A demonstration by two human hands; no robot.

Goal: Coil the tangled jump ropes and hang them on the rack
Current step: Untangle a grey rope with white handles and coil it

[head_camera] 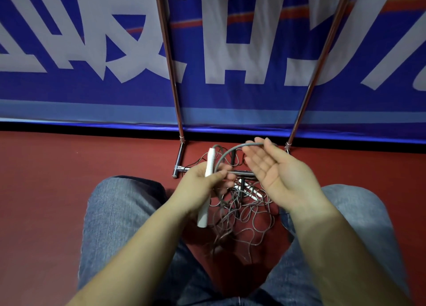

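On a red sports floor before a blue banner point(92, 52), a person crouches over a heap of tangled jump ropes point(242, 216) at the foot of a chrome rack point(171, 59). The left hand point(202, 184) grips a white handle point(208, 186) and, apparently, its grey cord point(232, 150); the right hand point(276, 169), fingers straight, palm up, carries the cord's arc. Coiling has just begun; next, the loop must be drawn free of the tangle and gathered.

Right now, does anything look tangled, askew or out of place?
Yes: the ropes lie in a knotted heap on the floor at the rack base. The left hand grips a white handle; its cord loops over the open right hand.
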